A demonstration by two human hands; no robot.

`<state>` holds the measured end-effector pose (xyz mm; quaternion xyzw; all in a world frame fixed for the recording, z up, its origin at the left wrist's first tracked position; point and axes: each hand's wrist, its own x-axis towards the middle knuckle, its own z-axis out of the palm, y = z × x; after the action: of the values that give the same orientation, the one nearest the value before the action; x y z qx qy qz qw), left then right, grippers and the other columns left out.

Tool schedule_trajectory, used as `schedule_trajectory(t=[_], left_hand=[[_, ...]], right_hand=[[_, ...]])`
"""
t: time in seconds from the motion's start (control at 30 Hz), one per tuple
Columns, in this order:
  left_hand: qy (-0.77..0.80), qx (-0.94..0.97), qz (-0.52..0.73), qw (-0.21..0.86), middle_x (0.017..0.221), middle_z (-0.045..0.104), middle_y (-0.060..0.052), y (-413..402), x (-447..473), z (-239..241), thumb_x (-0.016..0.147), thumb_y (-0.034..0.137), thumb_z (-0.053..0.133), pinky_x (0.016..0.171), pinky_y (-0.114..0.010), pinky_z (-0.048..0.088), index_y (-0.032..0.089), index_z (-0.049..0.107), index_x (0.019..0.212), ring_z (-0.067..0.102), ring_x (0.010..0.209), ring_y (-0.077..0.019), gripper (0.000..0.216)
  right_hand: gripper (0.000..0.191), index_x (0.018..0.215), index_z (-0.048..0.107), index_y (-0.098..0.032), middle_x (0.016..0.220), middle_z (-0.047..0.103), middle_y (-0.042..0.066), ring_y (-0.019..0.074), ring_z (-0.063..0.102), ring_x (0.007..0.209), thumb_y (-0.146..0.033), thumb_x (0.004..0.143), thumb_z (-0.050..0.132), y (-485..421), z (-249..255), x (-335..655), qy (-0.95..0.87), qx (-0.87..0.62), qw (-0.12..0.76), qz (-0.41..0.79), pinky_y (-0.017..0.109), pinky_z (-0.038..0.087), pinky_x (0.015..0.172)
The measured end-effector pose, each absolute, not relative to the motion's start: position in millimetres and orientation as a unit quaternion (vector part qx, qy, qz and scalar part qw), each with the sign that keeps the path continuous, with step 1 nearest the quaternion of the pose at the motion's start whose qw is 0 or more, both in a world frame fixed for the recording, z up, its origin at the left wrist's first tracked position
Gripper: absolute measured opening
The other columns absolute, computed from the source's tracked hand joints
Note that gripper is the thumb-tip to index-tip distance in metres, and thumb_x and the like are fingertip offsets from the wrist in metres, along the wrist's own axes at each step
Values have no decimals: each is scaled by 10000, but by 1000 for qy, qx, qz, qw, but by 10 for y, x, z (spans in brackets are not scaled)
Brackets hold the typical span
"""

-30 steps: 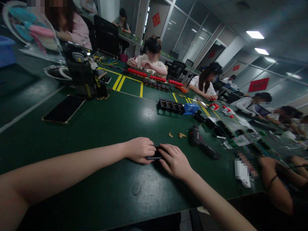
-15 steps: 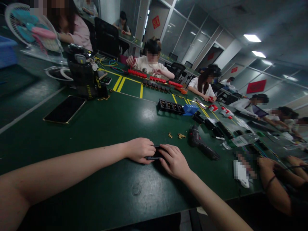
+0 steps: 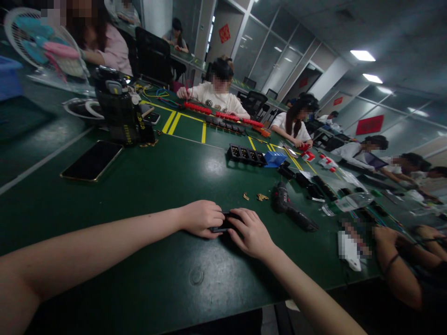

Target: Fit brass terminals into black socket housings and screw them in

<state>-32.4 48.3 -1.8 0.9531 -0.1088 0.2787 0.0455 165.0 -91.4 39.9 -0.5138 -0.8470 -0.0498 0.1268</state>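
Observation:
A small black rectangular piece (image 3: 223, 225), partly covered by my fingers, lies low over the green tabletop (image 3: 146, 274). My left hand (image 3: 201, 218) is closed around its left end. On its right end the fingers of my right hand (image 3: 252, 232) are curled, gripping it. What kind of part it is I cannot make out. Beyond my right hand lie small brass-coloured metal pieces (image 3: 262, 197). To the right of them a black power screwdriver (image 3: 291, 207) rests on its side.
Farther back stand a row of black housings (image 3: 246, 155) and a blue block (image 3: 275, 159). At left are a phone (image 3: 92, 160), a dark bottle (image 3: 117, 109) and a fan (image 3: 45, 44). A plastic bottle (image 3: 349, 204) and a co-worker's arm (image 3: 398, 270) are at right.
Both my hands stay on the black piece, nearly unmoved. The whole view has shifted very slightly. Across the table, a co-worker's hands have moved a little over the red strips.

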Motion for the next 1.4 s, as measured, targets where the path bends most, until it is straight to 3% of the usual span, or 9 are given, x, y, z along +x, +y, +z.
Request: schedule_trajectory(t=[0.37, 0.47, 0.57, 0.67, 0.8, 0.97, 1.13, 1.27, 1.4], left_hand=[[-114, 949, 287, 57, 859, 722, -66, 506, -328, -2, 880, 325, 640, 670, -320, 495, 187, 608, 758, 659, 779, -194, 187], [-111, 950, 286, 57, 871, 725, -70, 530, -329, 10, 895, 321, 626, 691, -316, 506, 184, 608, 769, 667, 800, -195, 187], [-108, 951, 284, 51, 899, 732, -81, 563, -319, 4, 911, 321, 609, 718, -316, 517, 179, 608, 784, 676, 829, -198, 190], [-101, 953, 281, 44, 931, 736, -92, 600, -305, -11, 922, 326, 598, 733, -318, 526, 173, 607, 794, 682, 849, -203, 200], [-82, 956, 280, 39, 967, 740, -99, 642, -298, -14, 926, 310, 590, 771, -323, 539, 167, 628, 833, 686, 888, -206, 175], [-66, 960, 273, 19, 975, 742, -106, 674, -300, -10, 944, 313, 566, 777, -335, 551, 148, 646, 858, 689, 908, -217, 203], [-60, 960, 274, 5, 986, 744, -104, 693, -298, -42, 948, 323, 559, 774, -345, 556, 145, 662, 872, 693, 915, -223, 219], [-60, 962, 267, 1, 1021, 744, -106, 700, -297, -60, 948, 340, 557, 771, -362, 564, 138, 669, 891, 694, 934, -241, 238], [-58, 961, 270, 4, 1032, 746, -101, 700, -295, -71, 957, 340, 545, 797, -364, 567, 142, 672, 890, 694, 945, -237, 245]], right_hand=[[308, 1256, 597, -204, 1248, 638, 146, 284, 614, 1159, -226, 958, 523, -1026, 461, 2264, -798, -558, 212, -86, 480, 532, 960], [302, 1235, 608, -197, 1237, 636, 149, 299, 609, 1145, -216, 947, 520, -1069, 513, 2781, -761, -604, 184, -147, 504, 505, 986], [379, 1289, 582, -156, 1313, 594, 182, 330, 559, 1215, -216, 923, 503, -1146, 535, 3388, -708, -680, 90, -166, 511, 460, 1034], [596, 1414, 476, -96, 1414, 517, 232, 388, 475, 1320, -244, 844, 569, -1234, 490, 3927, -613, -780, -2, -125, 537, 417, 1065], [749, 1458, 441, -114, 1396, 542, 244, 401, 551, 1239, -305, 767, 661, -1262, 382, 4302, -511, -856, -71, 19, 514, 458, 988], [703, 1417, 472, -86, 1356, 579, 219, 310, 592, 1186, -277, 768, 664, -1055, 355, 4344, -532, -840, -31, 104, 359, 451, 967], [576, 1205, 605, -81, 1074, 699, 182, 294, 669, 919, -352, 714, 735, -798, 374, 4354, -498, -854, -39, 146, 339, 484, 759], [658, 1284, 553, -115, 1108, 695, 142, 256, 667, 926, -381, 716, 753, -719, 377, 4243, -495, -853, -13, 166, 296, 475, 745], [589, 1232, 579, -110, 1076, 695, 153, 255, 658, 895, -470, 778, 687, -779, 370, 4023, -471, -868, 20, 153, 301, 458, 718]])
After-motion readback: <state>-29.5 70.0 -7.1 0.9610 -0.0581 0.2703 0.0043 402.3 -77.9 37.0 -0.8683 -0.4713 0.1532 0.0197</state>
